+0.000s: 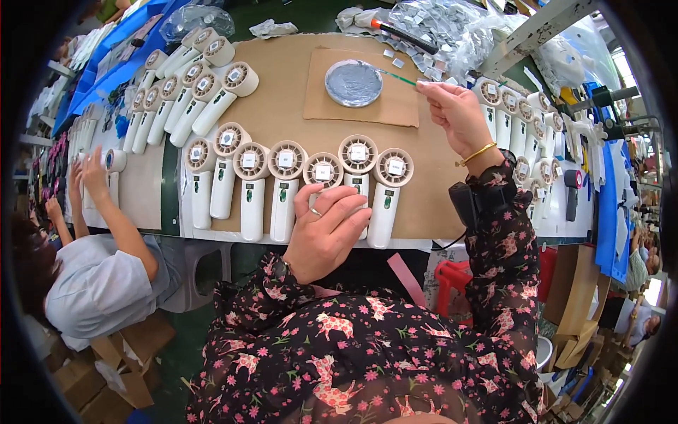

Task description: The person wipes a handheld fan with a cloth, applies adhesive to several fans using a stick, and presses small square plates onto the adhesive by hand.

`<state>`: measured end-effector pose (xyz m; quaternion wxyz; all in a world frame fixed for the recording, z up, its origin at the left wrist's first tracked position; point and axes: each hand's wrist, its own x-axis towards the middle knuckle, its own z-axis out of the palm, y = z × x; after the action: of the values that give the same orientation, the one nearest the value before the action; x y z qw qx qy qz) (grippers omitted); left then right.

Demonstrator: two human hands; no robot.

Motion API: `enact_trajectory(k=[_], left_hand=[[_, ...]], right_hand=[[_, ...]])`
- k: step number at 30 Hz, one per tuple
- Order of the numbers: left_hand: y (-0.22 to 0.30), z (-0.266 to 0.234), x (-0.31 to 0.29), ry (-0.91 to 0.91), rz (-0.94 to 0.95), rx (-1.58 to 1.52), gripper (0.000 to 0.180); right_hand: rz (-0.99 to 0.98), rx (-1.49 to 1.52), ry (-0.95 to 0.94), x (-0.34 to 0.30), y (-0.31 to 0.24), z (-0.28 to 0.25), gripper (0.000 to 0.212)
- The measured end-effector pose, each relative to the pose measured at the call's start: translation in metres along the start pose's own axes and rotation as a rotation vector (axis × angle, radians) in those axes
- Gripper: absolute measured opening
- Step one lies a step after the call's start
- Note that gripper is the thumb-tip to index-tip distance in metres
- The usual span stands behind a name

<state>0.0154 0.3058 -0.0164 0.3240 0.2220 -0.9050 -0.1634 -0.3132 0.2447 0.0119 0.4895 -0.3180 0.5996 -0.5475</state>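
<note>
The right hand (455, 116) pinches the stick (402, 80), probably light and stiff, by its end, tip at the paste (353, 83), while the left hand (325, 230), fingers bent, grip hidden, covers a near-row fan (323, 170), likely smooth, best held by its handle.

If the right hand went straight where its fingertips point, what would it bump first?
The right hand would probably meet the round dish of grey paste, though the hand's height over the cardboard is unclear.

Dish (353, 105) on cardboard (399, 109), behind fans (252, 201)
</note>
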Motion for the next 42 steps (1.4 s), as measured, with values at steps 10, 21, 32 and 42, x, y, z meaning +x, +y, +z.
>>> enact_trajectory(k=[10,21,32,42], left_hand=[[-0.004,0.003,-0.003,0.014,0.021,0.036,0.028],[-0.001,0.0,-0.003,0.02,0.026,0.048,0.027],[0.003,-0.001,-0.006,0.035,0.047,0.066,0.026],[0.009,0.001,-0.005,-0.01,0.063,0.069,0.027]], right_hand=[[0.011,0.188,-0.037,-0.039,-0.031,0.0,0.018],[-0.015,0.197,-0.01,-0.144,-0.029,-0.021,0.023],[0.082,0.172,0.038,-0.173,0.026,-0.027,0.022],[0.045,-0.026,0.128,-0.167,0.038,-0.015,0.02]])
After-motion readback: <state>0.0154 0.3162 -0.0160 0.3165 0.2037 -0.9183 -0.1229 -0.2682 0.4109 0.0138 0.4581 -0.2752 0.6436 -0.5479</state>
